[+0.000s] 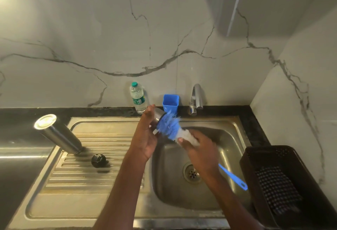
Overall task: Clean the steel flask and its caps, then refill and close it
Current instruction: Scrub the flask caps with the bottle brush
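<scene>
- My left hand (145, 135) grips a steel cap (158, 114) over the basin of the sink (235, 125), fingers curled round its side, its open end turned toward my right hand.
- My right hand (199, 152) is clamped on a bottle brush (175, 129), thumb pressed on the white bristles; the blue bristles are against the cap's mouth.
- The brush's blue handle (233, 177) sticks out past my right wrist, over the basin toward the right.
- My two hands are close together, joined only by brush and cap.
- The steel flask (58, 133) stands mouth down on the ribbed drainboard (82, 175), well to the left of my left hand, base up.
- A black inner cap (98, 160) sits on the drainboard just beside the flask, between it and my left forearm.
- Beyond my hands, on the dark bench (36, 113) against the marble wall, stand a plastic water bottle (137, 98) and a blue cup (170, 102); the tap (196, 100) rises just right of the cup.
- To the right of my right arm sits a dark basket (255, 156) holding a checked cloth (277, 187).
</scene>
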Tool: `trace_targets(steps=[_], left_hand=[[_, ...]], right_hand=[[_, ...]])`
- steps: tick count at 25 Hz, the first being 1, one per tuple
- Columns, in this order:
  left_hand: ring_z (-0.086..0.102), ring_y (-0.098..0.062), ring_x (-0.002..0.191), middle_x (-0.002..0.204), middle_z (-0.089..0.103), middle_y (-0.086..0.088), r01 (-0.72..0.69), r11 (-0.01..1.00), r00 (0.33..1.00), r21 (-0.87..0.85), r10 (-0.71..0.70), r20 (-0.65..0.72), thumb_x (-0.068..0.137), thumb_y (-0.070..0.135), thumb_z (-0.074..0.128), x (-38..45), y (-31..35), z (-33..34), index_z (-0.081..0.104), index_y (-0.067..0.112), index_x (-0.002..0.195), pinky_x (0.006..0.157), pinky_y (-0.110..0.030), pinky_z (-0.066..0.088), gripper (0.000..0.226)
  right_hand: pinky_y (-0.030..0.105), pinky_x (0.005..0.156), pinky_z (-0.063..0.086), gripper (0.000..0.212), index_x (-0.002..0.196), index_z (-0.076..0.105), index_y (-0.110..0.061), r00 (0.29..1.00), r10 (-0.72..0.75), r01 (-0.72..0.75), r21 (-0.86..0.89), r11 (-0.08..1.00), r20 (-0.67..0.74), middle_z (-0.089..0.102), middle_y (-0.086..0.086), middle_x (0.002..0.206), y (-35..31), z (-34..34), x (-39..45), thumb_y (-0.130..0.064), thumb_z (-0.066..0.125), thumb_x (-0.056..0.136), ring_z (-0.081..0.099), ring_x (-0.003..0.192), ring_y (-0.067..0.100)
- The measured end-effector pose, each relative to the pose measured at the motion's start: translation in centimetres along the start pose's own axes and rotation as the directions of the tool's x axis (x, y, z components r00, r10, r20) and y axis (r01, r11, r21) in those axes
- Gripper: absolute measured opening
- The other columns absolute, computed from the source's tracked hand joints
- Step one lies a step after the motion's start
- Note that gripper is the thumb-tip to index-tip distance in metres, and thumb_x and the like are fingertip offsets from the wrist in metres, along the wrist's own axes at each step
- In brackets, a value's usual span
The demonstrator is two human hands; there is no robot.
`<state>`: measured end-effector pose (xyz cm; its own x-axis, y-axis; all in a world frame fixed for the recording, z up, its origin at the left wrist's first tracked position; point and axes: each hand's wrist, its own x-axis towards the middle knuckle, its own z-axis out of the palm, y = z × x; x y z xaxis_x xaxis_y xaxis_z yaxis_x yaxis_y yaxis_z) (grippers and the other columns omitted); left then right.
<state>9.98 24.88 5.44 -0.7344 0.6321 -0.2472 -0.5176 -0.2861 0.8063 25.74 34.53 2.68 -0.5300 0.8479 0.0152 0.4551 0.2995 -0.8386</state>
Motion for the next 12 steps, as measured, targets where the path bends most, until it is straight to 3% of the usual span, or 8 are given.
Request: trace_targets(steps=[2, 5, 7, 9, 12], left_hand=[[0.073, -0.015, 0.082, 0.077, 0.066, -0.001, 0.055, 0.993, 0.991, 0.103, -0.042, -0.124, 0.077, 0.066, 0.077, 0.3, 0.6, 0.3, 0.067, 0.014, 0.117, 0.082, -0.041, 0.062, 0.066], [0.078, -0.023, 0.084, 0.085, 0.078, -0.009, 0.146, 0.977, 0.977, 0.159, -0.117, -0.177, 0.086, 0.054, 0.078, 0.5, 1.3, 1.1, 0.071, 0.011, 0.098, 0.094, -0.047, 0.061, 0.045], [0.075, -0.022, 0.073, 0.080, 0.078, -0.008, 0.180, 0.970, 0.960, 0.163, -0.138, -0.243, 0.087, 0.048, 0.080, 0.2, 1.2, 1.5, 0.071, 0.011, 0.091, 0.075, -0.038, 0.062, 0.038], [0.070, -0.018, 0.065, 0.075, 0.073, -0.006, 0.216, 0.965, 0.940, 0.149, -0.164, -0.299, 0.087, 0.049, 0.081, -0.2, 1.2, 1.7, 0.070, 0.013, 0.090, 0.055, -0.027, 0.053, 0.038], [0.071, -0.017, 0.056, 0.064, 0.070, -0.006, 0.231, 0.972, 0.945, 0.039, -0.215, -0.249, 0.090, 0.027, 0.081, -0.5, 1.4, 1.7, 0.069, 0.010, 0.085, 0.059, -0.030, 0.055, 0.022]], right_hand=[[0.032, 0.083, 0.054, 0.042, 0.113, 0.070, -0.045, 0.991, -0.104, 0.099, -0.053, 0.994, -0.083, 0.069, -0.024, 0.103, -0.2, 0.0, -0.2, -0.041, 0.085, 0.073, 0.063, 0.096, 0.005], [0.037, 0.083, 0.051, 0.054, 0.115, 0.072, -0.041, 0.955, -0.257, 0.227, -0.192, 0.955, -0.148, 0.065, -0.022, 0.112, -0.1, 0.0, -0.4, -0.021, 0.091, 0.068, 0.056, 0.098, 0.012], [0.038, 0.079, 0.049, 0.057, 0.115, 0.073, -0.039, 0.933, -0.301, 0.246, -0.264, 0.933, -0.195, 0.065, -0.020, 0.114, 0.2, 0.4, -0.7, -0.017, 0.092, 0.065, 0.056, 0.095, 0.016], [0.036, 0.075, 0.045, 0.059, 0.115, 0.074, -0.037, 0.904, -0.351, 0.260, -0.339, 0.904, -0.243, 0.065, -0.018, 0.114, 0.5, 0.8, -1.0, -0.014, 0.092, 0.063, 0.055, 0.093, 0.018], [0.036, 0.075, 0.046, 0.057, 0.114, 0.074, -0.037, 0.888, -0.374, 0.268, -0.358, 0.894, -0.269, 0.066, -0.017, 0.111, 0.4, 0.7, -1.2, -0.015, 0.091, 0.065, 0.057, 0.094, 0.017]])
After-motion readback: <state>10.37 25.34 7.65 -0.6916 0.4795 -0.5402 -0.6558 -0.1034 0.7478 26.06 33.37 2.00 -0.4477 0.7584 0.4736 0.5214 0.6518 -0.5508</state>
